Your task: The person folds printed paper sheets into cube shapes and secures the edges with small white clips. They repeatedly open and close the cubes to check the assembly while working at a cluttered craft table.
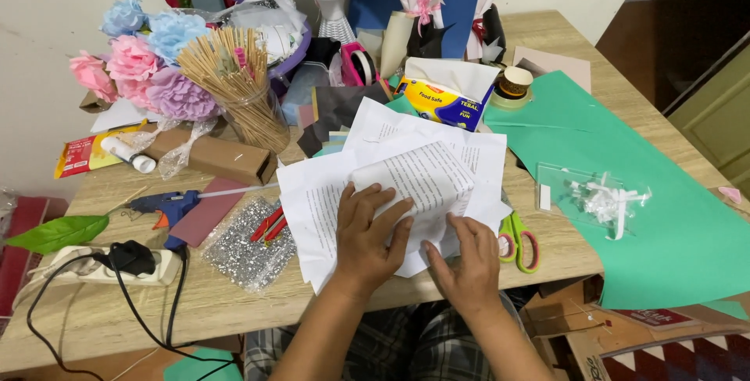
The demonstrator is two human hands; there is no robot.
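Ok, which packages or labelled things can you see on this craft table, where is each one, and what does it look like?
Box: yellow and blue carton with white sheet sticking out, behind the printed paper sheets under both hands.
Packet: flat, red and yellow, at the table's left edge.
Tube: small, white, lying on the packet.
Brown box: long plain cardboard, in front of the jar of sticks.
Carton: brown with red print, on the floor, lower right.

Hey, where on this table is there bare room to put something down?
Bare wood lies along the front edge between the power strip and the left hand. The green paper sheet is open right of the scissors. The back, around the skewer jar, is crowded.
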